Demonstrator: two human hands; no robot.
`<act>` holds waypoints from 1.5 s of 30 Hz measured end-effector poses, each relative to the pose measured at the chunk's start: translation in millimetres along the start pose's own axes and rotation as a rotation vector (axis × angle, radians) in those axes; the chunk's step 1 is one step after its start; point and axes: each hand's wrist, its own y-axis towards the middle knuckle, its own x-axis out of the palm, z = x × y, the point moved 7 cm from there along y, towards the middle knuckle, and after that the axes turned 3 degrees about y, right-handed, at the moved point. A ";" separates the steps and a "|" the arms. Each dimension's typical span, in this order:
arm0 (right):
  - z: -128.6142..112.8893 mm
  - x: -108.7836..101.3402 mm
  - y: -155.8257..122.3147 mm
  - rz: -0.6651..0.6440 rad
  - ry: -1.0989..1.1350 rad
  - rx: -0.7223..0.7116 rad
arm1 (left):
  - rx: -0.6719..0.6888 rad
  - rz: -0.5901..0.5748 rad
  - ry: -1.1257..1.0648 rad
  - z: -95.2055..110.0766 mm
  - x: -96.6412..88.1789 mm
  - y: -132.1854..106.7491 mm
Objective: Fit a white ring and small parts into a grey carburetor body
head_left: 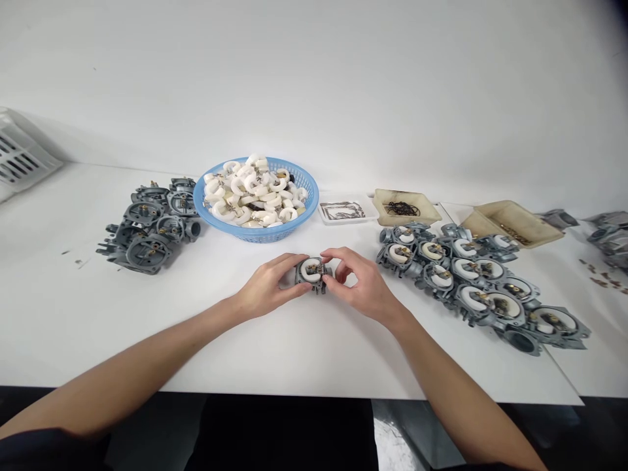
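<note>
A grey metal carburetor body [312, 273] with a white float set in it sits on the white table [294, 353] in front of me. My left hand [271, 284] grips its left side with curled fingers. My right hand [360, 284] pinches at its right side with thumb and fingertips. A blue basket [294, 226] heaped with white floats stands just behind the part.
A pile of bare grey carburetor bodies [150, 226] lies at the left. A row of bodies fitted with white floats [471, 281] runs to the right. Behind them stand a small white tray [369, 212] of wire clips and two tan trays [432, 212] [540, 232]. A white crate [19, 154] sits far left.
</note>
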 end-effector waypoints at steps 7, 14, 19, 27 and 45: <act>0.1 0.1 0.0 0.003 -0.006 -0.010 | 0.009 -0.004 -0.006 1.6 -0.6 -0.2; -0.8 1.0 -0.4 -0.003 -0.005 -0.019 | 0.009 -0.009 0.002 -0.5 0.2 0.2; -2.2 1.0 -1.0 -0.012 -0.011 -0.027 | 0.020 -0.002 0.014 -0.7 1.4 0.1; -3.8 0.5 -0.8 0.009 -0.022 -0.055 | 0.074 0.019 0.017 2.7 -0.2 -1.6; -7.2 0.7 -1.7 -0.028 -0.020 -0.073 | 0.114 0.018 0.049 3.5 -1.3 -1.7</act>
